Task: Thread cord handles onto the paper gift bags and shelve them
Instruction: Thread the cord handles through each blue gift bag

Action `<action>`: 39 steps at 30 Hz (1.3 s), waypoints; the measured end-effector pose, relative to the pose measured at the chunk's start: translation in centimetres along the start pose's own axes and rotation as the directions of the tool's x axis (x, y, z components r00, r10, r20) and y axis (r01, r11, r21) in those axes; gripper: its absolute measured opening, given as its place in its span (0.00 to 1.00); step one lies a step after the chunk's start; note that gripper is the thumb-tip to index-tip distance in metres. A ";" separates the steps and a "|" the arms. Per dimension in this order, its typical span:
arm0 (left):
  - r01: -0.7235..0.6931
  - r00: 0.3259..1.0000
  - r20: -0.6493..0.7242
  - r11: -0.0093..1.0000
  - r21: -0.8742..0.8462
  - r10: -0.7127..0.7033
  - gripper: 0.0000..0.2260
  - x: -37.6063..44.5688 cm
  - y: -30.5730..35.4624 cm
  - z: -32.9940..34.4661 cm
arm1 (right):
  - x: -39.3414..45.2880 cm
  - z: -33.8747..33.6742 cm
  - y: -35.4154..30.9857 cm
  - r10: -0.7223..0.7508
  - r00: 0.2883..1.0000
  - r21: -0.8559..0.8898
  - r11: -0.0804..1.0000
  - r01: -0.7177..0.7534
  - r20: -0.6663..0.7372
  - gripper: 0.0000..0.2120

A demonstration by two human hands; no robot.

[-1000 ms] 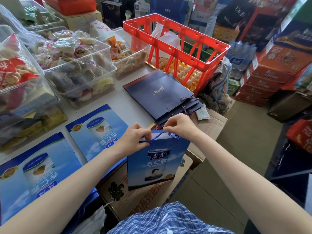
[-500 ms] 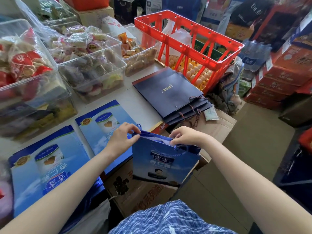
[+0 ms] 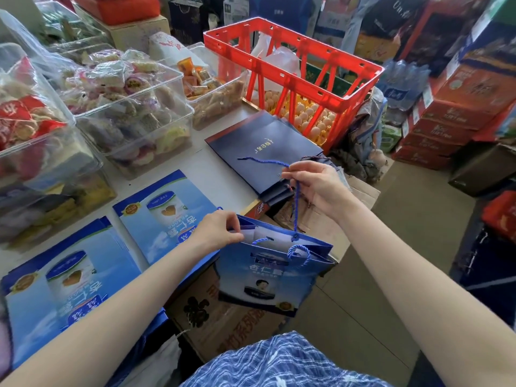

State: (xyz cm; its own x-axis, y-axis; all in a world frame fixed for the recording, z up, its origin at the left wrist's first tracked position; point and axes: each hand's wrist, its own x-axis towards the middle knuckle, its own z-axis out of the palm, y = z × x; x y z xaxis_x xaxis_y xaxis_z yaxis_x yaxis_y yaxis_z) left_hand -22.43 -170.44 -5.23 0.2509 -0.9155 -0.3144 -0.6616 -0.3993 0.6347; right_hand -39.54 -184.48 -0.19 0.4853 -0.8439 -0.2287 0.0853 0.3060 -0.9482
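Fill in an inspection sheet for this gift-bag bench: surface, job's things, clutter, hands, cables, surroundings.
Surface: grey table, mostly covered.
Job's things: open blue gift bag; blue cord rising from its rim hole; flat blue bags; navy bags stacked.
Clutter: clear snack bins; red crate over eggs.
Hands: left hand pinches the bag rim; right hand pinches the cord.
Cables: nothing seen.
Surroundings: stacked cartons, bottled water.
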 end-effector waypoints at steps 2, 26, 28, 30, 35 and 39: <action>-0.045 0.996 0.079 0.999 0.007 0.044 0.08 -0.2 0.2 0.0 | 0.6 -0.4 -1.6 -0.040 0.998 0.067 0.997 0.043 -0.051 0.13; -0.324 0.904 -0.228 0.927 0.188 0.362 0.14 -1.3 0.4 0.6 | -3.2 -0.1 4.9 0.230 0.939 -0.924 0.344 0.168 0.256 0.05; -0.414 0.801 -0.324 0.856 0.309 0.504 0.10 -1.1 0.9 0.7 | -3.1 -0.6 3.8 0.203 0.958 -0.923 0.366 0.119 0.203 0.03; -0.503 0.775 -0.294 0.827 0.252 0.560 0.08 -1.0 2.1 0.7 | -3.2 -1.2 2.7 0.180 0.974 -0.893 0.448 0.041 0.135 0.04; -0.448 0.874 -0.181 0.892 0.063 0.451 0.08 0.1 4.7 2.3 | -4.7 -0.9 2.5 0.175 0.984 -0.694 0.713 -0.100 0.039 0.08; -0.380 0.888 -0.312 0.921 -0.088 0.337 0.06 0.3 4.5 2.6 | -5.6 0.3 5.0 0.140 0.988 -0.612 0.776 -0.154 -0.071 0.07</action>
State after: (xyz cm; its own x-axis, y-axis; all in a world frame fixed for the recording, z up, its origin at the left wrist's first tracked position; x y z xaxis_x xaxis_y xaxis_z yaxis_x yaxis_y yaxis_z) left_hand -27.15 -172.43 -4.29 0.2200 -0.9632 0.1547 -0.6421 -0.0236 0.7662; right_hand -41.59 -178.07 -3.59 0.4293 -0.8220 -0.3743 -0.5409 0.0980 -0.8354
